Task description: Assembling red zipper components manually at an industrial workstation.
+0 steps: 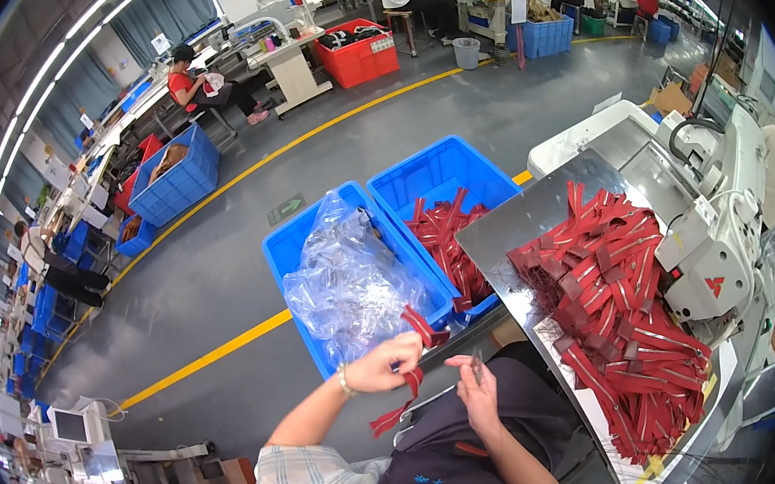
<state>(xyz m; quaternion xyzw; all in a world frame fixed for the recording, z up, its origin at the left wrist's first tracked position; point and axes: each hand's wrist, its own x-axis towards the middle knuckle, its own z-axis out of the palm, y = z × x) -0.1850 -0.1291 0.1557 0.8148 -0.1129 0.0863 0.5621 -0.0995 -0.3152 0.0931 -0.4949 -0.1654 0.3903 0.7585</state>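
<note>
My left hand is closed around a red zipper. One end of the strip sticks out above the fingers and the other dangles below, over my lap. Close beside it on the right, my right hand is closed on a small dark metal tool that looks like thread snips; its shape is partly hidden by the fingers. A large heap of red zippers covers the metal-topped table to my right, beside a white sewing machine.
Ahead stands a blue crate holding clear plastic bags. Against it, a second blue crate contains more red zippers. Dark cloth lies over my lap. Farther off are a red bin, another blue crate and seated people at worktables.
</note>
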